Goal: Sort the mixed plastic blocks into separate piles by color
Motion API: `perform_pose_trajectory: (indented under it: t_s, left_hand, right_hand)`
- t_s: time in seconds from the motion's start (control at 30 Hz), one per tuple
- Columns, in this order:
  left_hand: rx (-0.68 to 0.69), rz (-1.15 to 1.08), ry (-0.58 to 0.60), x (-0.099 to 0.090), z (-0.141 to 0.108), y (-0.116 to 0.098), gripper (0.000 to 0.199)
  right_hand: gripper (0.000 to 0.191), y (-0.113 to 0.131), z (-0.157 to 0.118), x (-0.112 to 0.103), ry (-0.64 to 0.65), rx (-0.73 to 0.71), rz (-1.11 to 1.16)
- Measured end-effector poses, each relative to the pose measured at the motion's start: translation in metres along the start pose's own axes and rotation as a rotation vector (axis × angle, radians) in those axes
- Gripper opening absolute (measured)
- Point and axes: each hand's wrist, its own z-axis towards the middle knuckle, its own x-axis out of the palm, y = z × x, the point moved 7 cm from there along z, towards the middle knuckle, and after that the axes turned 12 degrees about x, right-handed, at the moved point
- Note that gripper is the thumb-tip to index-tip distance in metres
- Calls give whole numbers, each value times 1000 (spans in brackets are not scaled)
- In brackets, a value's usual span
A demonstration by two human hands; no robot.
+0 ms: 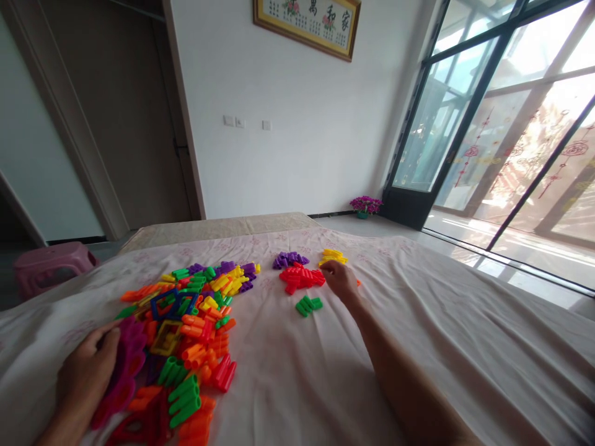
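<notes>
My left hand (88, 371) grips the edge of a magenta scalloped plastic piece (123, 365), at the near left of a mixed heap of plastic building blocks (195, 328). My right hand (341, 279) is reaching out to the sorted piles, its fingers curled together at the right end of the red blocks (302, 277). Whatever those fingers hold, if anything, is hidden. Beyond the red pile lie purple blocks (290, 259) and yellow blocks (333, 256). Green blocks (308, 305) sit on the near side. A bit of an orange block (359, 283) shows past my right wrist.
A pale, wrinkled cloth (441, 322) covers the surface under the blocks. To the left stands a pink plastic stool (56, 266). A potted plant with magenta flowers (366, 205) is on the floor by the glass door (441, 124).
</notes>
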Motion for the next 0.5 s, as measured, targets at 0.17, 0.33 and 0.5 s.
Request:
perform_pose_trajectory:
  t_s: [0.17,0.33,0.5]
  left_hand:
    - [-1,-1,27,0,-1,-2,49]
    - [-33,8,36,7,1,6,54]
    - [-61,1,61,11,1,6,56]
  right_hand:
    - [29,99,-94,64,383,-503,205]
    - [51,141,-168,101,571,-838,169]
    - [37,142,-176,113,583,-843,82]
